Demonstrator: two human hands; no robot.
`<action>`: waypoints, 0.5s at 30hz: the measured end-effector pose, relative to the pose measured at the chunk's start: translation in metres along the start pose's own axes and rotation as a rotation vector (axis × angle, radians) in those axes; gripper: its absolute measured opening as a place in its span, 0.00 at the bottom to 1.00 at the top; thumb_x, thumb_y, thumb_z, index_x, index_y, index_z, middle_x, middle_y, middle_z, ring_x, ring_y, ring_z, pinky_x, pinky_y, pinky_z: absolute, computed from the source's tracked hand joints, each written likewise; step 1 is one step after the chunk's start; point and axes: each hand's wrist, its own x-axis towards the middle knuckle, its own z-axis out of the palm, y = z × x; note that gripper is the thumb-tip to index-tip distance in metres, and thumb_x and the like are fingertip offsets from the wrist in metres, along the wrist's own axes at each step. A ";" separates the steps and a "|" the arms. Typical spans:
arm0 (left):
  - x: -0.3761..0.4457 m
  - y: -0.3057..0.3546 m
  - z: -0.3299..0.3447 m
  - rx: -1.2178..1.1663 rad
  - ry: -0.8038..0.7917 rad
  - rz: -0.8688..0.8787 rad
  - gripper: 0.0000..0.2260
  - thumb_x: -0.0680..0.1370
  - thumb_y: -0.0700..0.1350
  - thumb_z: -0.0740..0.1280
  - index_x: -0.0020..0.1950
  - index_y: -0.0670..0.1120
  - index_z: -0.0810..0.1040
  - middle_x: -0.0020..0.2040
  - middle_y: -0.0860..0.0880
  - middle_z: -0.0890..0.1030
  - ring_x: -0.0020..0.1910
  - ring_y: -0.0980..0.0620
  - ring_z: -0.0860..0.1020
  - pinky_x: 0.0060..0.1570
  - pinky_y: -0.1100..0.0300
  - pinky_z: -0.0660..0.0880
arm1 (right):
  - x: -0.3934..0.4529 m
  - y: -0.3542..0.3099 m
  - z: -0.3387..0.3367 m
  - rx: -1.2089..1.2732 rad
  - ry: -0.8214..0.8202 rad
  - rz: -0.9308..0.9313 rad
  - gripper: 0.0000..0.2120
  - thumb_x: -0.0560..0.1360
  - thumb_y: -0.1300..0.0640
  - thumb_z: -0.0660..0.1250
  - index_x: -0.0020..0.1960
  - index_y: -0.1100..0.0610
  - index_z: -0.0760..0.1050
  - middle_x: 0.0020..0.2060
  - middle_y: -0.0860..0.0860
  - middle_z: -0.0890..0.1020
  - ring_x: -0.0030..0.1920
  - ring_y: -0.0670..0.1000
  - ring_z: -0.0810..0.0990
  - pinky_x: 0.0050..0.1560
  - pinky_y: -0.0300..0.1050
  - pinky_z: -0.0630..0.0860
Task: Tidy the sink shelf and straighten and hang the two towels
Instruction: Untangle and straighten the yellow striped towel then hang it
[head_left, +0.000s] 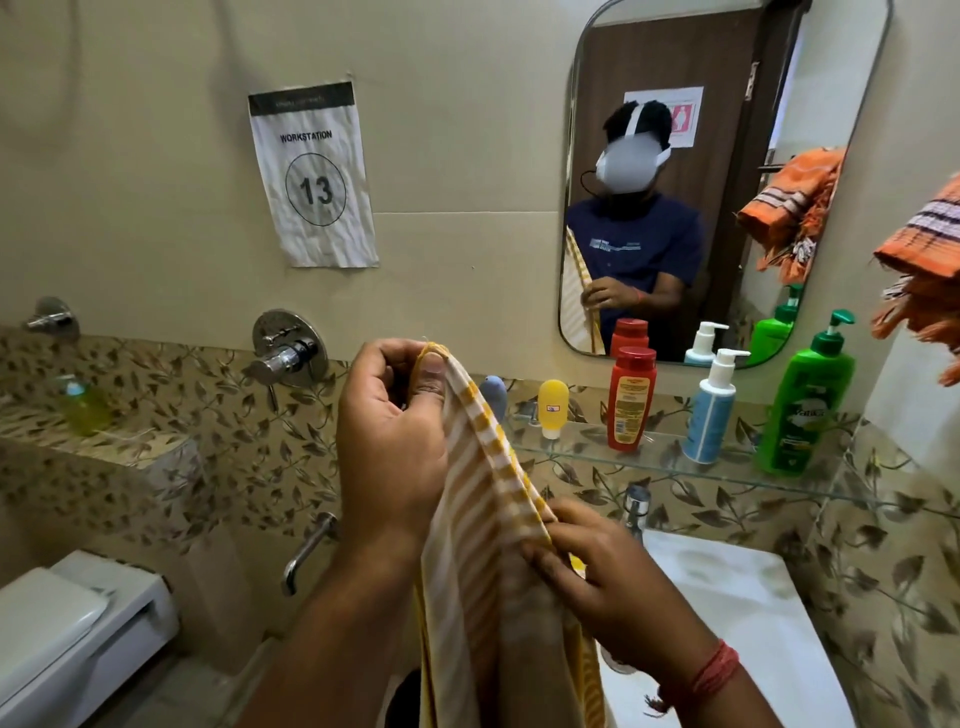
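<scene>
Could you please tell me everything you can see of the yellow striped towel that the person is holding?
The yellow striped towel looks like thin woven cotton, white with yellow bands and a yellow hem. It hangs lengthwise in front of the sink, gathered into soft folds, its lower end out of view. The left hand pinches its top corner, raised; the right hand grips its edge lower down. Nothing else visibly touches it.
</scene>
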 end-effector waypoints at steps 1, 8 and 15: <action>0.004 -0.001 -0.003 -0.006 0.004 0.002 0.06 0.80 0.45 0.68 0.45 0.55 0.77 0.40 0.58 0.81 0.41 0.62 0.79 0.41 0.68 0.75 | 0.000 -0.001 -0.001 0.092 0.016 -0.008 0.23 0.78 0.40 0.60 0.42 0.59 0.80 0.47 0.48 0.76 0.48 0.47 0.76 0.47 0.44 0.74; 0.023 -0.004 -0.010 -0.026 -0.014 0.002 0.05 0.81 0.46 0.67 0.46 0.55 0.76 0.42 0.57 0.81 0.42 0.63 0.80 0.41 0.70 0.76 | 0.005 -0.018 0.011 0.545 0.111 0.044 0.21 0.74 0.46 0.70 0.39 0.65 0.76 0.45 0.55 0.73 0.47 0.61 0.75 0.44 0.63 0.72; 0.036 -0.012 -0.013 -0.052 -0.010 0.008 0.07 0.81 0.43 0.67 0.45 0.55 0.76 0.42 0.56 0.81 0.40 0.65 0.79 0.41 0.72 0.74 | 0.004 -0.009 0.032 0.627 0.097 0.121 0.15 0.76 0.50 0.67 0.42 0.62 0.73 0.39 0.58 0.76 0.41 0.60 0.75 0.42 0.53 0.71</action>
